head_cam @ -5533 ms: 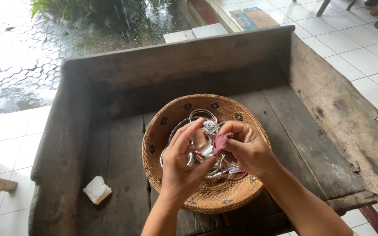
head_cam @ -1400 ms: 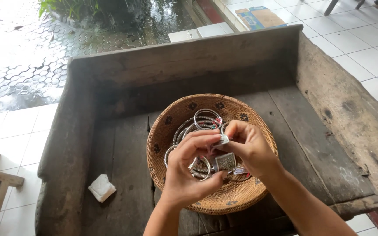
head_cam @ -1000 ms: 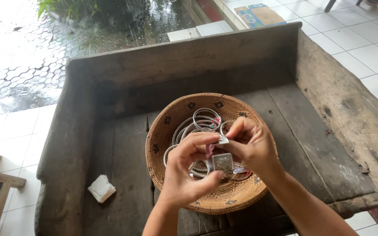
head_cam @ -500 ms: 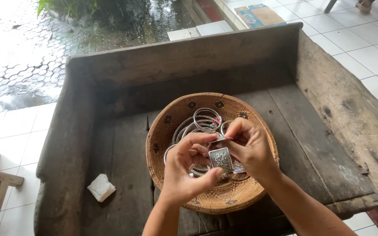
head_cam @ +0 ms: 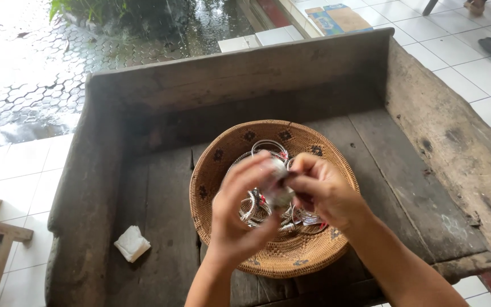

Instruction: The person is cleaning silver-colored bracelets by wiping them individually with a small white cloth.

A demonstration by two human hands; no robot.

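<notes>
Both hands over basket (head_cam: 217,170), left hand (head_cam: 240,210) and right hand (head_cam: 319,190) pinching small silver piece (head_cam: 280,195) between them, bangles (head_cam: 268,149) just below

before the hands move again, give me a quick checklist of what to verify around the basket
1. Small pale item pinched between both hands: ok, fingers of the left hand and right hand meet on it, though it is motion-blurred.
2. What the item is: cannot tell, too blurred.
3. Hands over the basket: ok, a dropped item would likely land inside.
4. Basket seated flat on the wooden tray: ok, its near rim sits close to the tray's front edge.
5. Silver rings contained in the basket: ok, none seen outside.
6. White wad clear of the hands: ok, it lies apart at the left.
</notes>
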